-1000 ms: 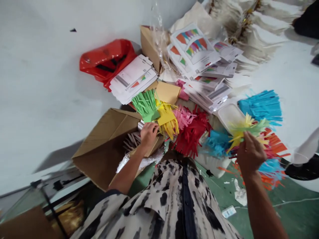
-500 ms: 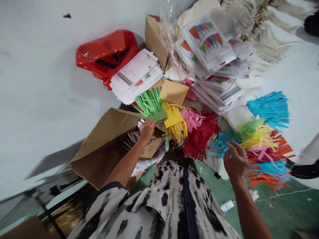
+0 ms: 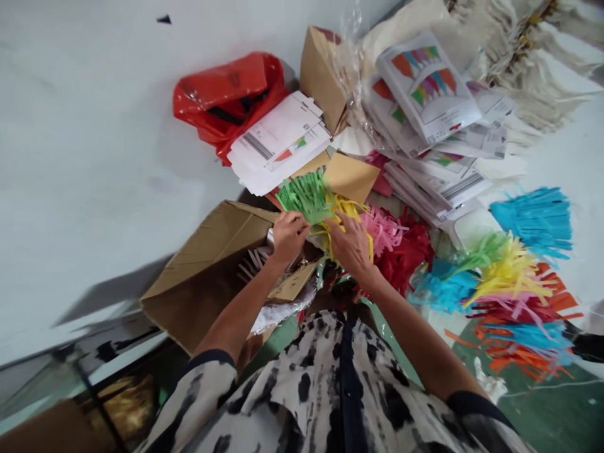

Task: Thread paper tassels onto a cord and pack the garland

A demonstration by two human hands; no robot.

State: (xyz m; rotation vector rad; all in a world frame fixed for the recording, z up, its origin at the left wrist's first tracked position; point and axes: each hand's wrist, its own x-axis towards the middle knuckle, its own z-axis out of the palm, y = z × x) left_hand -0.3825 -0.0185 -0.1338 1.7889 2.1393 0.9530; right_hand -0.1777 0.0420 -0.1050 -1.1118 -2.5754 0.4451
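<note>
A green tissue-paper fringe [image 3: 304, 189] lies fanned out in front of me, its plain band towards me. My left hand [image 3: 289, 238] is closed, pinching the left end of that band. At the band's right end, my right hand [image 3: 352, 245] has its fingers bent and closed on the paper; the exact grip is partly hidden. Beneath the right hand a yellow fringe [image 3: 349, 206] shows, partly covered. Pink fringe [image 3: 384, 228] and dark red fringe [image 3: 406, 255] lie just right of it.
An open cardboard box [image 3: 202, 264] stands at the left. Behind are a red plastic bag [image 3: 231, 88], white printed cards [image 3: 278, 145] and stacked garland packs [image 3: 429, 88]. Layered fringes, including yellow [image 3: 512, 270] and blue [image 3: 533, 220], lie at the right.
My right hand has moved left from beside the layered fringes to the green fringe. My left hand has stayed at the green band. The view has shifted slightly.
</note>
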